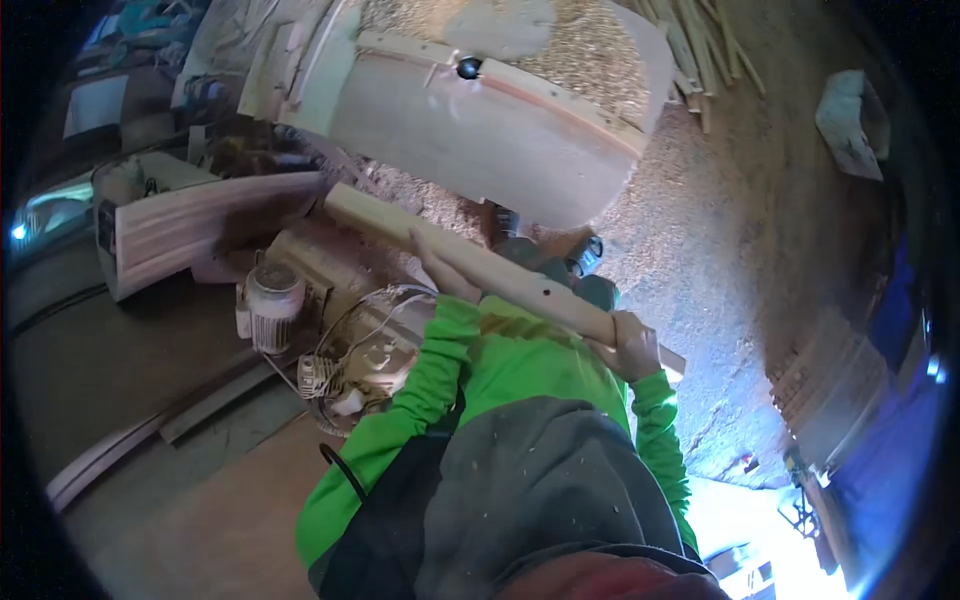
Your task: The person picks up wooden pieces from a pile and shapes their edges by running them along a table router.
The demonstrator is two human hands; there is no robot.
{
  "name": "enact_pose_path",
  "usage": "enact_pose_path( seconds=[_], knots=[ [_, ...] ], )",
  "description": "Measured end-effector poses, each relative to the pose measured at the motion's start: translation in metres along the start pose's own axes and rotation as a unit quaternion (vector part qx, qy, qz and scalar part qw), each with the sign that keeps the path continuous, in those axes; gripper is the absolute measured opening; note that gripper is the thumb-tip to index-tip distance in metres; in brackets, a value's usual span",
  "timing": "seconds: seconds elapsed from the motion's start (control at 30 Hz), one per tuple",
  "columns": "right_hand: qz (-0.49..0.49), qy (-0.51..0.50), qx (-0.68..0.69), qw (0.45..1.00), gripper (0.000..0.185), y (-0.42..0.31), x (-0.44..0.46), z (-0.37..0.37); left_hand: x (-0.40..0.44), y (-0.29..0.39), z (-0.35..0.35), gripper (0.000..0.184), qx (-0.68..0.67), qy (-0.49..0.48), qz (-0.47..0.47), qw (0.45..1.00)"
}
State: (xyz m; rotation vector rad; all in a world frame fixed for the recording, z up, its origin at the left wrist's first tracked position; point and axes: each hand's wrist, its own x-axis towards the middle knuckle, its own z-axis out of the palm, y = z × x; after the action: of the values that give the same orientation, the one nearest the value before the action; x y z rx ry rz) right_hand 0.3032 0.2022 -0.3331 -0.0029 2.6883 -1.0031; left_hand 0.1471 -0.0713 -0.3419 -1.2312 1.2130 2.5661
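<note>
A long pale wooden beam (480, 262) with a small dark hole lies slantwise across the front of my body, its far end up and to the left. Under and along its left part, my left hand (447, 272) supports it, with the fingers partly hidden. Around the right part is my right hand (636, 345), its fingers wrapped over the wood. Beyond the beam stands a machine table (440, 130) with a wooden fence and a round black part (468, 67).
At the left are an electric motor (274, 305), cables, and a wide wooden board (210, 220). Sawdust and shavings cover the floor (690, 220). Thin wood strips (700, 45) lie at the top right, and a pale block-like object (850, 125) is farther right.
</note>
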Motion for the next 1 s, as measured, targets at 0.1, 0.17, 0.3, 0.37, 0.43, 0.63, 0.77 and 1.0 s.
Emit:
enact_pose_path(
  seconds=[0.1,0.17,0.3,0.37,0.43,0.63,0.77,1.0],
  knots=[
    [-0.008,-0.092,0.013,0.996,0.057,-0.014,0.028,0.032,0.025,0.015,-0.059,0.072,0.006,0.099,-0.023,0.995],
    [0.013,-0.16,0.02,0.987,0.057,-0.033,0.05,0.045,0.034,0.024,-0.075,0.075,0.022,0.147,-0.02,0.989],
    [-0.041,-0.105,0.0,0.994,0.051,-0.036,0.072,0.117,0.084,0.029,-0.136,0.075,0.047,0.234,0.019,0.971],
    [0.004,-0.154,-0.032,0.988,0.051,-0.049,0.092,0.144,0.116,0.021,-0.181,0.075,0.038,0.249,-0.004,0.968],
    [0.056,-0.2,-0.038,0.978,0.054,-0.067,0.097,0.158,0.124,0.02,-0.21,0.074,0.049,0.289,-0.043,0.955],
    [0.104,-0.293,-0.03,0.95,0.058,-0.104,0.131,0.205,0.154,0.056,-0.239,0.078,0.088,0.323,-0.058,0.94],
    [0.133,-0.341,-0.044,0.929,0.059,-0.11,0.149,0.215,0.168,0.025,-0.344,0.085,0.053,0.299,-0.081,0.949],
    [0.144,-0.3,-0.023,0.943,0.058,-0.08,0.108,0.249,0.163,0.031,-0.304,0.076,0.096,0.341,-0.052,0.934]
  ],
)
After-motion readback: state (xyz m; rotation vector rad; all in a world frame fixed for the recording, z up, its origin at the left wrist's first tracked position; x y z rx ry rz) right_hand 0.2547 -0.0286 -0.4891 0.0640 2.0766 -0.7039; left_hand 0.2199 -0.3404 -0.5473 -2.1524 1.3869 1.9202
